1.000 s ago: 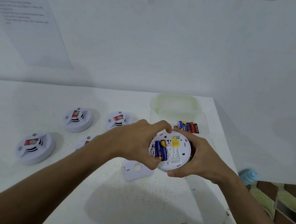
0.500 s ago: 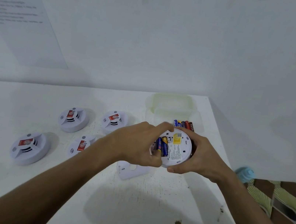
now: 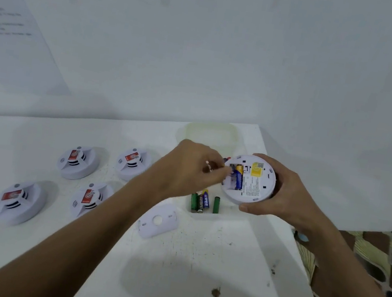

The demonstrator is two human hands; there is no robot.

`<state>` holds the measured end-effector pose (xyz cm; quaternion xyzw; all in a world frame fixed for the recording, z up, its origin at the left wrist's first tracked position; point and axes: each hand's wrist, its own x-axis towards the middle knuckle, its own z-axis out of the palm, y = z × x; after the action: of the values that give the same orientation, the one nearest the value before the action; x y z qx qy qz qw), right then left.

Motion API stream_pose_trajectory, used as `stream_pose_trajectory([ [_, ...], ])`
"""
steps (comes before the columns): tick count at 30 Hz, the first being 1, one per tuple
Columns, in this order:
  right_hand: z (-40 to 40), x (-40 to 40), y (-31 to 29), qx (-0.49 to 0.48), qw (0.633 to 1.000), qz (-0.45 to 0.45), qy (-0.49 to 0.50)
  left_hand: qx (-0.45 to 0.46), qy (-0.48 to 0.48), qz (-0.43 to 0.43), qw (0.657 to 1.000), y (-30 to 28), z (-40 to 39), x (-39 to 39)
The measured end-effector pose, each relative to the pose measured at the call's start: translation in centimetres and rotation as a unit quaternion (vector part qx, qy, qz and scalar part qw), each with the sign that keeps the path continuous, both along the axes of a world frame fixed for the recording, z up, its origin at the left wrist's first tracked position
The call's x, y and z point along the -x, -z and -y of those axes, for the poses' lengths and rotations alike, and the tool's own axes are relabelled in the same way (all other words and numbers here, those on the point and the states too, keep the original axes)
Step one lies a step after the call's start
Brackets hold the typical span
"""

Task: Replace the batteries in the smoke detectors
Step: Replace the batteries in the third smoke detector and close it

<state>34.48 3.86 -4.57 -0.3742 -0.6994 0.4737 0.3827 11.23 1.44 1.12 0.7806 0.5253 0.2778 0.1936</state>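
Note:
My right hand (image 3: 285, 195) holds a white round smoke detector (image 3: 258, 184) back side up, above the table's right part. Its battery bay is uncovered. One blue battery (image 3: 238, 180) lies in the bay, and the slot to its left looks empty. My left hand (image 3: 186, 170) is at the bay's left edge, fingertips pinched on the end of a dark blue battery (image 3: 229, 171). The detector's white cover plate (image 3: 158, 220) lies on the table (image 3: 195, 276) below my left wrist.
Green and blue loose batteries (image 3: 203, 202) lie in a clear box under the detector. A translucent lid (image 3: 210, 132) lies behind it by the wall. Several other white detectors with red labels (image 3: 77, 161) (image 3: 17, 201) stand on the left. The table ends close on the right.
My right hand has lifted the detector up and to the right. Two blue batteries filled the bay before; now one slot is empty and my left fingertips pinch a battery at its edge.

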Motion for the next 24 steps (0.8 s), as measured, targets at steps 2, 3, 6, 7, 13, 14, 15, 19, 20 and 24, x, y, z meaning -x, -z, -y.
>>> stream_pose_trajectory([
  [2, -0.2, -0.8, -0.1, -0.007, 1.0, 0.002, 0.011, 0.0, -0.015, 0.005, 1.0, -0.6, -0.7, -0.8],
  [3, -0.3, -1.2, -0.2, -0.01, 1.0, 0.004, 0.015, 0.012, -0.026, 0.014, 0.999, -0.7, -1.0, -1.1],
  [6, -0.5, -2.6, 0.1, -0.017, 0.999, 0.009, 0.03, 0.054, -0.064, 0.099, 0.992, -0.1, -1.9, -1.3],
  [7, -0.5, -3.2, 0.2, -0.017, 0.999, 0.011, 0.038, 0.067, -0.08, 0.124, 0.987, 0.4, -2.1, -1.1],
  [13, -0.4, -5.3, 1.0, 0.002, 0.999, 0.023, 0.042, 0.144, -0.122, 0.011, 0.982, 5.1, -3.0, -0.1],
  [14, -0.4, -5.4, 1.1, 0.003, 0.999, 0.024, 0.041, 0.157, -0.123, -0.01, 0.98, 5.7, -3.1, -0.2],
  [15, -0.3, -5.3, 1.2, 0.005, 0.999, 0.025, 0.039, 0.164, -0.125, -0.03, 0.978, 6.2, -3.2, -0.4],
  [19, -0.3, -5.0, 1.7, 0.02, 0.999, 0.023, 0.033, 0.16, -0.112, -0.109, 0.975, 7.2, -3.8, -1.0],
  [20, -0.2, -4.9, 1.8, 0.023, 0.999, 0.024, 0.031, 0.161, -0.109, -0.124, 0.973, 7.4, -4.0, -1.1],
  [24, -0.1, -4.3, 2.1, 0.032, 0.999, 0.019, 0.023, 0.146, -0.097, -0.175, 0.969, 8.2, -4.6, -1.4],
])
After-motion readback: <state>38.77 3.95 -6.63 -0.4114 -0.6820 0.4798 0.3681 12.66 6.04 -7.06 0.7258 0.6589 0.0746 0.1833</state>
